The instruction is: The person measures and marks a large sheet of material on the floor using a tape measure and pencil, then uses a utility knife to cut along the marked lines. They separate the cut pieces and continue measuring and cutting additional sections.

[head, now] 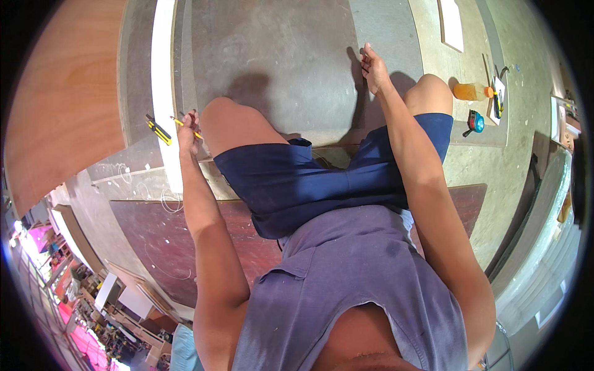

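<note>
A yellow pencil crosses the fingers of my left hand, which grips it beside my bent knee. Just left of that hand, a yellow and black utility knife lies by a long white board strip, its front end over the strip's edge. My right hand hovers above a large grey-brown sheet panel. Its fingers are loosely curled and apart, and I see nothing held in them. The hand's shadow falls on the panel to its left.
An orange-capped bottle, a teal tape measure and another yellow utility knife lie at right. A brown plywood sheet is at left. Behind my seat lies a dark red board; plastic-wrapped stock stands far right.
</note>
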`<state>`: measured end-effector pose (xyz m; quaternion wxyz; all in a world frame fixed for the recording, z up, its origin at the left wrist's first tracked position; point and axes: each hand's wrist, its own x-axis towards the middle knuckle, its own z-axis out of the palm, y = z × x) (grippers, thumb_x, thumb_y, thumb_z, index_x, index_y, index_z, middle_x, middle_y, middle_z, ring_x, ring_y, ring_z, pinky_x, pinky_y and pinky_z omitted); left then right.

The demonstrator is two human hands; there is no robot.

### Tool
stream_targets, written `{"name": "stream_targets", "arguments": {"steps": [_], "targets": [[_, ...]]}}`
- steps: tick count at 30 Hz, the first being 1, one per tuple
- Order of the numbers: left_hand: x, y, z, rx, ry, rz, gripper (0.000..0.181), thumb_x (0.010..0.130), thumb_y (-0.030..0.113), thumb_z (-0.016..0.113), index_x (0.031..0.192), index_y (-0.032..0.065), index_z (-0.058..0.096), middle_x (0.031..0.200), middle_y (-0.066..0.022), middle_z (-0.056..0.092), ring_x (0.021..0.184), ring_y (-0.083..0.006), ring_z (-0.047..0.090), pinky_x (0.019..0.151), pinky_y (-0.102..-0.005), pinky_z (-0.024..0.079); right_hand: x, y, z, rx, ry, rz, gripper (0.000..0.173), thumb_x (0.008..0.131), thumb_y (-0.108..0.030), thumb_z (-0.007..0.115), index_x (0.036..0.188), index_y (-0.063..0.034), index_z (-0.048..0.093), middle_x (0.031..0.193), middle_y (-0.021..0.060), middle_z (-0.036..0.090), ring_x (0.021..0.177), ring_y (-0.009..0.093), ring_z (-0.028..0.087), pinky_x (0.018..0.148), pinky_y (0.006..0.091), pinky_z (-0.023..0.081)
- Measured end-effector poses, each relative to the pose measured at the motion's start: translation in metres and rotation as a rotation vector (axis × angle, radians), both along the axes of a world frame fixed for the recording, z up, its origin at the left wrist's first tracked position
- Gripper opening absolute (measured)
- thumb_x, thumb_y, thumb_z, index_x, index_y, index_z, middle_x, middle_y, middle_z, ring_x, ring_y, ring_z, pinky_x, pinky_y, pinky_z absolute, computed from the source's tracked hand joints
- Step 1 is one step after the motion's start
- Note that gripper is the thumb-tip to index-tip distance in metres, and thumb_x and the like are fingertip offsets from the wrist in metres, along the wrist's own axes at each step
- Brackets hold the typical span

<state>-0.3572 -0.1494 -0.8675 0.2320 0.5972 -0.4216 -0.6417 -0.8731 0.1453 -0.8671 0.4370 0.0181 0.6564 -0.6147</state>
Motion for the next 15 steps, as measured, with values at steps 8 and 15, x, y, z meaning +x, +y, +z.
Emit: {"name": "stream_targets", "arguments": {"steps": [8, 15], "targets": [[-0.026, 0.008, 0.042, -0.215, -0.459, -0.085, 0.038, 0.104, 0.035, 0.051, 0.127, 0.0070, 0.060, 0.115, -0.0076, 0.068, 0.099, -0.0187, 0.063, 0.080, -0.0359, 0.048, 0.009, -0.010, 0.066, 0.068, 0.269, 0.060, 0.087, 0.091, -0.050, 0.064, 0.148, 0.0090, 0.034, 0.148, 0.0305, 0.042, 0.138, 0.037, 0.042, 0.112, 0.0405, 0.034], [-0.173, 0.077, 0.198, -0.269, 0.201, -0.017, 0.059, 0.104, 0.054, 0.039, 0.125, 0.0013, 0.057, 0.070, 0.0004, 0.051, 0.052, -0.0058, 0.043, 0.044, -0.0204, 0.036, -0.008, 0.077, 0.165, -0.212, 0.747, -0.201, 0.035, 0.091, -0.018, 0.070, 0.119, 0.0020, 0.063, 0.097, 0.0109, 0.069, 0.090, 0.015, 0.064, 0.083, 0.0277, 0.050]]}}
